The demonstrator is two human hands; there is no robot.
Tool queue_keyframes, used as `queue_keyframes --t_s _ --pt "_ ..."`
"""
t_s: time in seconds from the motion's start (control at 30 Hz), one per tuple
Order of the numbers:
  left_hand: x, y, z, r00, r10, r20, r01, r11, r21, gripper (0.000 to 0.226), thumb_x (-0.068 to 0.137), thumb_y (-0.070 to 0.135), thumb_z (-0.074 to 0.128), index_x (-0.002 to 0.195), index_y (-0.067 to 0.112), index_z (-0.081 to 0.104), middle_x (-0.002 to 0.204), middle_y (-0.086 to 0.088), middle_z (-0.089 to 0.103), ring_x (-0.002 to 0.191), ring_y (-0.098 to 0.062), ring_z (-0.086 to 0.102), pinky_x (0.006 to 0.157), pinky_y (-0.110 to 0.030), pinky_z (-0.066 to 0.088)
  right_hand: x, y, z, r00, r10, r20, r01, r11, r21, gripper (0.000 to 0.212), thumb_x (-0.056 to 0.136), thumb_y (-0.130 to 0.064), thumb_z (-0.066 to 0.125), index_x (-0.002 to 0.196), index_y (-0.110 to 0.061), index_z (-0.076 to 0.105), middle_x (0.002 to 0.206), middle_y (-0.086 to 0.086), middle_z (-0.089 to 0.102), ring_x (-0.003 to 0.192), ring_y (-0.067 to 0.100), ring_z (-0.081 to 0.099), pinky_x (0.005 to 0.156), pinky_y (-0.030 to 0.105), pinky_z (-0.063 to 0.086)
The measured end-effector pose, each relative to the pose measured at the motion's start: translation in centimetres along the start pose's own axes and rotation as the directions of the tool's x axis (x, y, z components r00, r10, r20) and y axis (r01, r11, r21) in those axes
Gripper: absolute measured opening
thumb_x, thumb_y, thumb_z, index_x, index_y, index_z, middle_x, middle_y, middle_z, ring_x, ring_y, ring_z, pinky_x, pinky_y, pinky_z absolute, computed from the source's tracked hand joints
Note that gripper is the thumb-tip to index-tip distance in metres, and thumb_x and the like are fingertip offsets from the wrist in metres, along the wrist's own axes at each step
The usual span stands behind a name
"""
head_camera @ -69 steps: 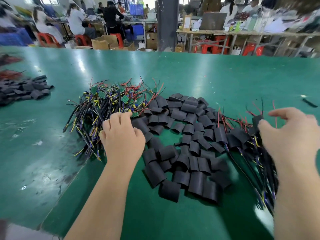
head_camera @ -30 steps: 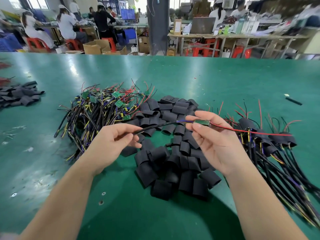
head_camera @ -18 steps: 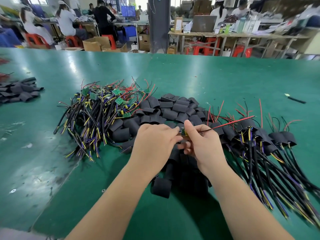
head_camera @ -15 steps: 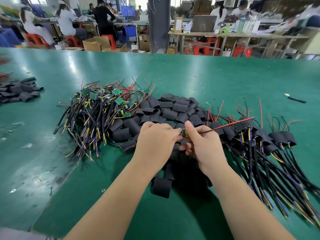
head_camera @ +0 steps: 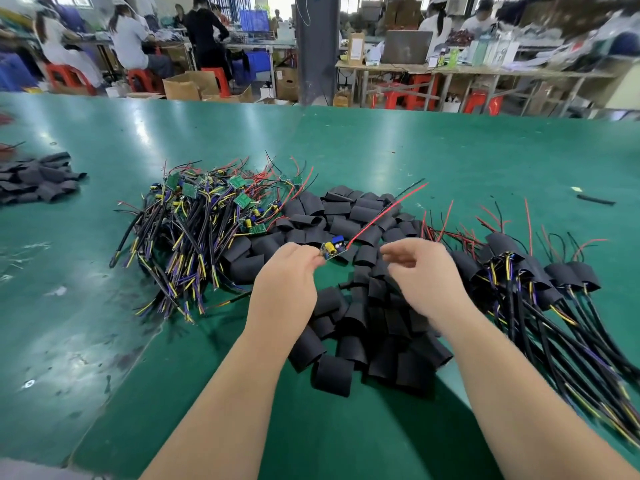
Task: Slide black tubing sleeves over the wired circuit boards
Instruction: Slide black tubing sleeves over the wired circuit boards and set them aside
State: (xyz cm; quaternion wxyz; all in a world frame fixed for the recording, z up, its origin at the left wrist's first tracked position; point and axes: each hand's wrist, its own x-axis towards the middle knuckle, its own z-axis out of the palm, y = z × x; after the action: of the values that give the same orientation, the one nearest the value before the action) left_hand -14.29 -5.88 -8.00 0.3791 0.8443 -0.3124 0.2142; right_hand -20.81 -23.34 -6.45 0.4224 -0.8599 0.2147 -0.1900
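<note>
Where the arms enter: two bare forearms reach in from the near edge over the green worktop [head_camera: 381, 147].
Sleeve stock: loose black tubing sleeves [head_camera: 363, 327] lie heaped flat beneath and ahead of both hands.
Left grip: the left hand [head_camera: 287, 275] is clamped on the near end of one circuit board, pinched at the fingertips and held above the heap.
Task piece: the circuit board [head_camera: 333, 249] shows a yellow and a blue component on top and wears no sleeve; its red wire [head_camera: 384, 211] runs up and to the right.
Right grip: the right hand [head_camera: 422, 275] is just right of the board and apart from it, fingers loosely curled, holding nothing.
Left of the heap: unsleeved wired boards [head_camera: 194, 223] lie tangled, touching the heap's edge.
Right of the heap: sleeved boards [head_camera: 540, 275] lie with cables trailing toward the near right.
Far left: a smaller sleeve heap [head_camera: 38, 178] lies well apart.
Far right: one black tube piece [head_camera: 595, 200] lies alone.
Background: seated workers [head_camera: 131, 39], blurred.
</note>
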Motion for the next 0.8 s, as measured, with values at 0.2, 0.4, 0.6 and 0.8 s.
queue_keyframes --t_s 0.2,0.4,0.6,0.8 --pt "0.2 -0.3 0.3 0.998 -0.051 -0.048 0.049 0.998 -0.046 0.011 0.089 0.002 0.060 0.093 -0.001 0.071 0.082 -0.012 0.063 0.076 -0.030 0.058 0.070 -0.035 0.044 4.2 -1.3 2.5 0.998 -0.057 0.011 0.058 0.954 -0.294 0.026 0.091 -0.017 0.056 0.114 -0.020 0.068 0.117 0.005 0.065 0.110 0.024 0.057 0.089 0.021 0.039" --pt "0.1 -0.3 0.1 0.995 0.000 -0.099 -0.004 0.999 -0.050 0.017 0.087 0.001 0.053 0.093 -0.004 0.069 0.084 -0.014 0.064 0.078 -0.034 0.059 0.070 -0.039 0.045 6.1 -4.0 7.8 0.919 -0.150 0.364 0.326 0.808 -0.490 0.056 0.091 -0.034 0.052 0.142 -0.047 0.034 0.157 0.001 0.024 0.143 0.026 0.019 0.113 0.040 0.019" --pt "0.0 -0.5 -0.1 0.986 0.044 -0.160 -0.056 0.996 -0.071 0.019 0.087 -0.001 0.052 0.096 -0.005 0.068 0.090 -0.016 0.065 0.085 -0.022 0.052 0.075 -0.022 0.040 6.0 -4.6 10.4 0.846 -0.122 0.519 0.444 0.699 -0.560 0.034 0.092 -0.029 0.039 0.124 -0.031 0.046 0.139 0.002 0.042 0.123 0.019 0.043 0.100 0.029 0.035" --pt "-0.2 -0.3 -0.3 0.988 0.022 -0.155 -0.040 0.993 -0.114 0.022 0.089 0.003 0.052 0.103 0.001 0.069 0.081 -0.003 0.058 0.075 -0.019 0.054 0.066 -0.026 0.042 3.8 -4.2 7.6 0.917 -0.155 0.367 0.291 0.891 -0.349 0.039 0.085 -0.021 0.065 0.121 -0.009 0.059 0.119 0.012 0.062 0.109 0.025 0.057 0.098 0.035 0.045"
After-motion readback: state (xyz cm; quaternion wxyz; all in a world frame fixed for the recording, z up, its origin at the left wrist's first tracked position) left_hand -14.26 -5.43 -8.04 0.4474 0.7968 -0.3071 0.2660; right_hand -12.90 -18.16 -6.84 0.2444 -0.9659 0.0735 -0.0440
